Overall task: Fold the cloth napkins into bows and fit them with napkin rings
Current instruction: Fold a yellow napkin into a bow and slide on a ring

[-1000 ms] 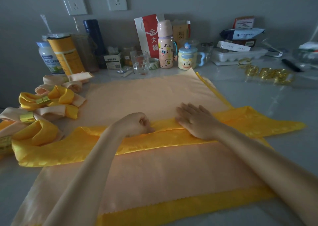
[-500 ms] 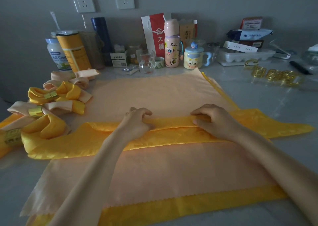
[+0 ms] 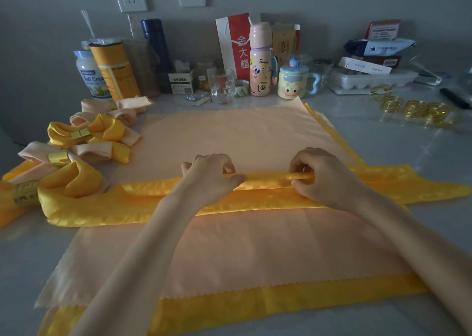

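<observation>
Right now both hands are curled and pinching: L hand (image 3: 209, 174) and R hand (image 3: 324, 177) each nip the far edge of the yellow napkin (image 3: 122, 208). It is folded into a long band lying crosswise under the wrists, on top of the flat peach napkin (image 3: 229, 136), which spreads out beyond the fingertips and back toward the elbows. Btwn the two hands the pinched edge stands up as a thin raised roll. Outboard of each hand the band lies flat, w/ its ends running well past both hands. My read is that a narrow lengthwise fold is in hand, early-to-mid for this bow, and no ring is on it yet. The satin looks slick, so the fold could slip out of one pinch and spring open, esp. along the unheld stretches outside the hands. Uneven pull L vs R would skew the band and leave a crooked crease. Dragging the band could also ruck the peach napkin beneath, since nothing pins it down. Left of the L hand, the band's end lies against or just beside the finished bows (image 3: 86, 136) w/ their gold bands; can't tell if they touch, but a sideways tug may nudge them. What look like loose gold rings (image 3: 419, 109) sit beyond and right of the R hand, well apart, so fetching one means a reach that could disturb the fold.
</observation>
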Demonstrator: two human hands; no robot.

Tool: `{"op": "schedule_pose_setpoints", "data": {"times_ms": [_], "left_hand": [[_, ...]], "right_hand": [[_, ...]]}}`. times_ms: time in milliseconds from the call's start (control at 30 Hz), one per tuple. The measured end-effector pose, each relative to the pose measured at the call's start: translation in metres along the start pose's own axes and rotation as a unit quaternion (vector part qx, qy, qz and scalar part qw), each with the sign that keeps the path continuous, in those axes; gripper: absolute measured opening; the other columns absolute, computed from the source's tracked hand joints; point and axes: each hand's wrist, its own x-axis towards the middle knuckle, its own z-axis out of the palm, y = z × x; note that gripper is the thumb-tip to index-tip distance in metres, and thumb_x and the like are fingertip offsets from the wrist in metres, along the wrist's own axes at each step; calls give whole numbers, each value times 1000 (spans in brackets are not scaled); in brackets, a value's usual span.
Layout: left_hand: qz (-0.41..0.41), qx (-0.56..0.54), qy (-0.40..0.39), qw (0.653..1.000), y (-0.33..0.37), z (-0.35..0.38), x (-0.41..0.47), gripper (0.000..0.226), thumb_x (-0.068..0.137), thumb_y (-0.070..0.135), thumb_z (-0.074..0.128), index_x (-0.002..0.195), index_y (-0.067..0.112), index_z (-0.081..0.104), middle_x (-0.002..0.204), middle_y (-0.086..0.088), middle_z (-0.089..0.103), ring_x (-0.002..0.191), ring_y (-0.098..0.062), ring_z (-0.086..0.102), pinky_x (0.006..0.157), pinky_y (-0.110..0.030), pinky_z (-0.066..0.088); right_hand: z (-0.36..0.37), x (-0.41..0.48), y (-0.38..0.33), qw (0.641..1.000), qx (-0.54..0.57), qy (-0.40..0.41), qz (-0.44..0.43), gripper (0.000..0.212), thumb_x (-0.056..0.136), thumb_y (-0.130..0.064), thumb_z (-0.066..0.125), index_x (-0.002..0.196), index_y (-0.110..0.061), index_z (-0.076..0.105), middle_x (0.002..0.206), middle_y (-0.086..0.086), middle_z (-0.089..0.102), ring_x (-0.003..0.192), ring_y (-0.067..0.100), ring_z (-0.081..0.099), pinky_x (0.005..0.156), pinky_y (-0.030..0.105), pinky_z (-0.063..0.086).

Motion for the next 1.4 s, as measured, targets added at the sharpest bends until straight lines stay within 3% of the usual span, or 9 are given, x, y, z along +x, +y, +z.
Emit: {"op": "schedule_pose_setpoints", "data": {"times_ms": [233,333,433,567,800,1000,1133,1267,1400], "left_hand": [[8,-30,-52,998,-1,2,0,23,84,43,63,90,22,56,99,3,57,102,-21,50,94,-41,40],[11,-53,-66,996,-3,5,1,23,80,36,70,85,22,52,100,1,54,97,-22,52,84,-35,44],[11,-85,-73,994,-4,4,0,27,80,32,71,95,20,53,100,2,52,91,-17,49,68,-26,39],[22,-64,-81,994,-2,4,0,31,83,32,68,109,20,58,109,0,55,100,-17,49,80,-27,41],[46,-27,-81,995,2,3,-4,24,82,31,66,104,22,62,112,2,59,107,-19,52,95,-38,44],[46,-66,-68,994,12,-3,-6,33,88,49,54,91,18,64,93,4,54,91,-15,50,75,-26,37],[65,-46,-95,992,19,5,-10,24,84,42,64,78,21,54,80,6,50,82,-15,48,65,-24,34],[58,-1,-173,983,20,8,-10,27,88,45,58,89,19,50,86,5,50,82,-15,47,65,-25,34],[46,-19,-189,981,12,11,-6,29,86,49,59,79,24,45,78,10,45,71,-9,42,56,-22,31]], "right_hand": [[1,-3,-5,998,-30,-51,-29,31,80,-5,56,76,-33,44,82,-19,45,86,9,43,71,11,32],[-1,-2,-4,994,-13,-106,-24,34,77,-6,55,74,-38,42,88,-18,45,92,9,42,76,16,32],[-5,-3,-4,986,28,-163,-10,12,76,-22,53,80,-34,50,94,-15,48,95,8,43,82,23,32],[-5,-4,-2,992,58,-110,1,5,88,-23,59,85,-26,58,94,-12,57,91,3,50,80,23,43],[-4,-7,-7,996,34,-86,6,25,82,-22,66,106,-29,60,99,-16,56,92,0,49,76,5,37],[-4,-12,-21,997,-7,-64,-44,35,76,-10,63,74,-39,43,78,-16,47,82,-2,44,68,8,35],[-2,-18,-30,986,-94,-104,-85,27,80,-10,55,81,-31,38,80,-14,37,78,6,36,67,17,31],[1,-26,-41,958,-215,-143,-126,19,85,-13,46,101,-23,40,93,-6,31,84,13,31,73,25,25],[0,-25,-48,981,-135,-132,-42,9,87,-27,48,94,-21,46,93,-5,41,90,16,44,73,26,30]]}}
